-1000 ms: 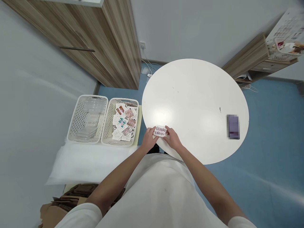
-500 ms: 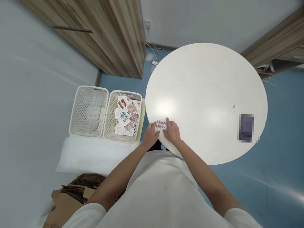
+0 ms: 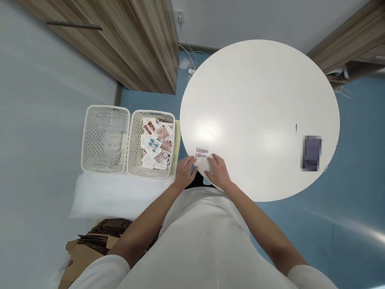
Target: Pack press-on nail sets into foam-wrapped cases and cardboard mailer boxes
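A card of press-on nails (image 3: 201, 153), with two rows of shiny pinkish nails, lies flat near the front left edge of the white oval table (image 3: 261, 116). My left hand (image 3: 184, 173) is at its lower left corner, thumb and fingers apart, fingertips close to the card. On the other side, my right hand (image 3: 219, 171) rests by the lower right corner with its fingers spread. Neither hand is wrapped round the card; whether a fingertip touches it I cannot tell.
Left of the table stand two white baskets: one basket (image 3: 130, 160) with several nail cards (image 3: 154, 145), another basket (image 3: 84, 140) with clear plastic boxes (image 3: 111, 136). White wrapping sheets (image 3: 120, 196) and cardboard (image 3: 81, 257) lie nearer me. A blurred dark object (image 3: 312, 153) is at the table's right.
My hands have let go of the nail card and drawn slightly back from its sides. The card now lies on the table. The whole view has shifted a little.
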